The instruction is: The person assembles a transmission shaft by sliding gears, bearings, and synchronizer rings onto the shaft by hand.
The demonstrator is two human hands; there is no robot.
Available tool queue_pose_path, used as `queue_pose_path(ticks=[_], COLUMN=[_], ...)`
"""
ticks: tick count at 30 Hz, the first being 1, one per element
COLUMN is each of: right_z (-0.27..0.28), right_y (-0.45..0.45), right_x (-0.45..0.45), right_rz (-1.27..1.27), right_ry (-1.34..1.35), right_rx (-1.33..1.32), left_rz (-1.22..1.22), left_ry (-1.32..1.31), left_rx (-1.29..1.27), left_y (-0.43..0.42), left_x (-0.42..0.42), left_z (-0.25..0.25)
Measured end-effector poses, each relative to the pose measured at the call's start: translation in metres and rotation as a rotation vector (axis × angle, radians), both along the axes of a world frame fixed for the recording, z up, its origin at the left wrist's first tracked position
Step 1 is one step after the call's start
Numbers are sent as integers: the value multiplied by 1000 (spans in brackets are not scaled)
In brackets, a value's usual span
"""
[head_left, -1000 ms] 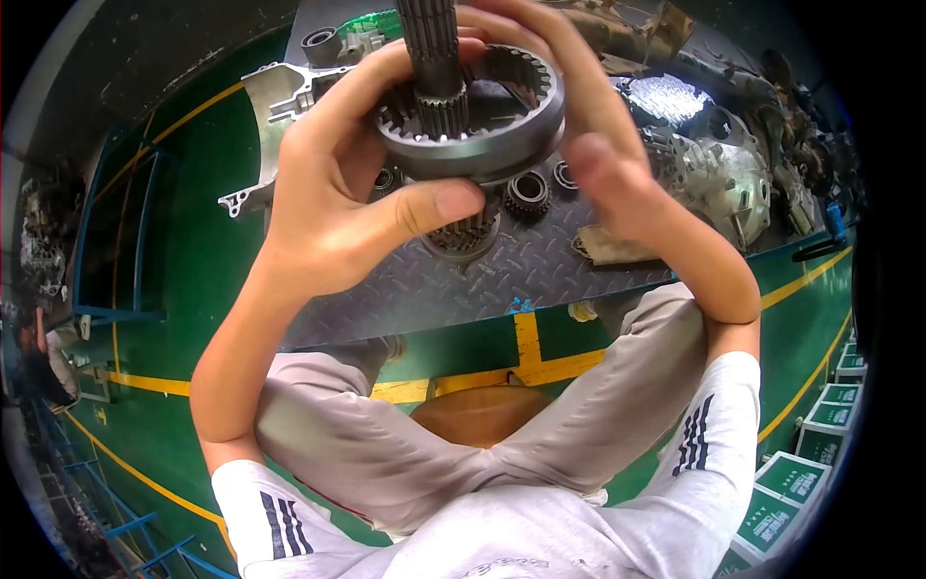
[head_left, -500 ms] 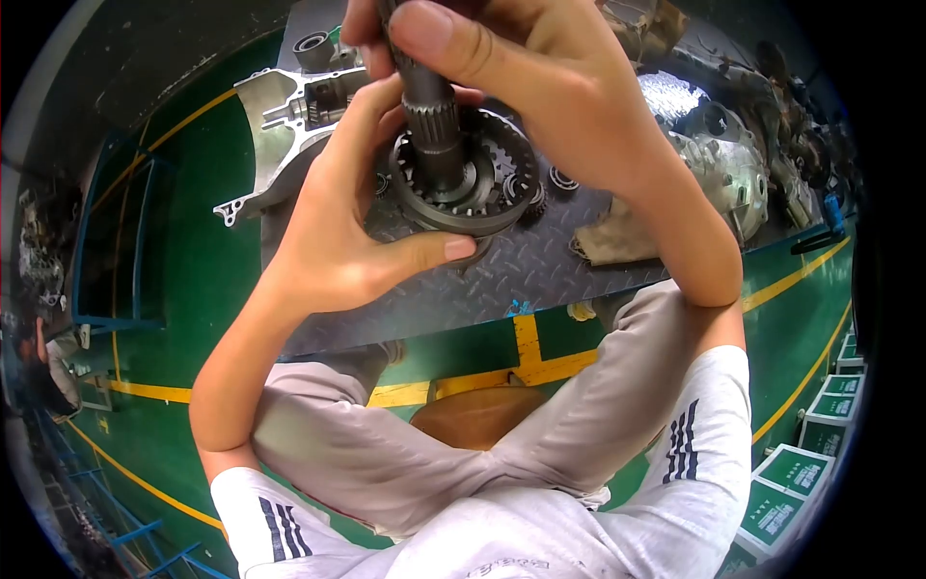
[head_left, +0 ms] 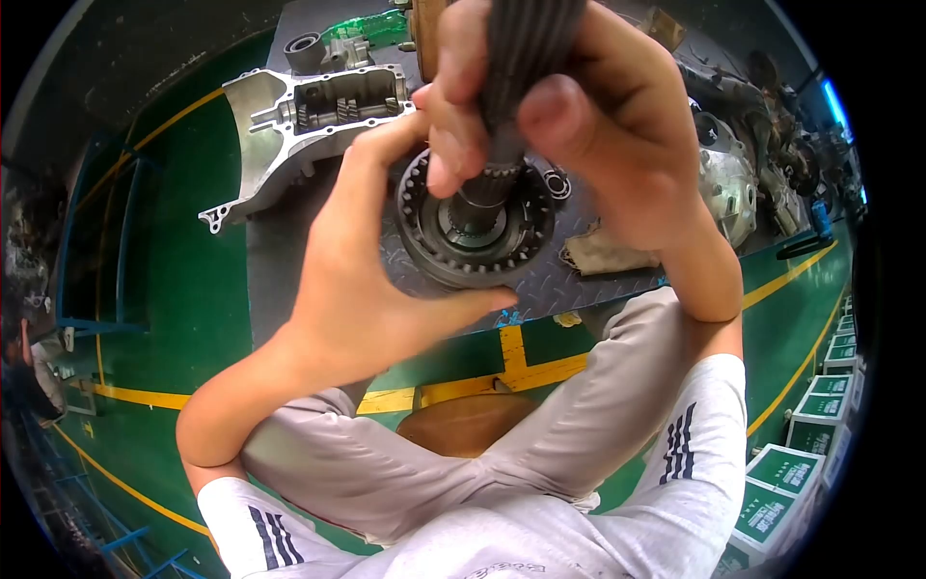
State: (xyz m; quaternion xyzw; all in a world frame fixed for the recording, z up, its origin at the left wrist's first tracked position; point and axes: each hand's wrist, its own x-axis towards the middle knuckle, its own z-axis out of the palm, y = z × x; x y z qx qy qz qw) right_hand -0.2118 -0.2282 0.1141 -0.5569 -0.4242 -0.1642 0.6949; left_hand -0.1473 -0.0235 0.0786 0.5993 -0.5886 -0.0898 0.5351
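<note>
Splined shaft (head_left: 527,58) now farther right

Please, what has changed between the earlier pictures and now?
The right hand has moved from beside the toothed ring onto the splined shaft and holds it. The ring sits lower around the shaft. The left hand stays curved around the ring; the cloth stays on the table.

Shaft (head_left: 504,143) apparently in gear ring (head_left: 439,257); casing (head_left: 273,141) left
</note>
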Motion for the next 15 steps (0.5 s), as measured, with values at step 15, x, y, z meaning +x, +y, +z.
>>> queue_pose_path(ticks=[15], right_z=[25], right_y=[-5], right_x=[-24], right_rz=[-24], right_ry=[136], right_rx=[11], left_rz=[247], left_ry=[-12], left_rx=[6], left_y=[-24], left_x=[-29], left_z=[3])
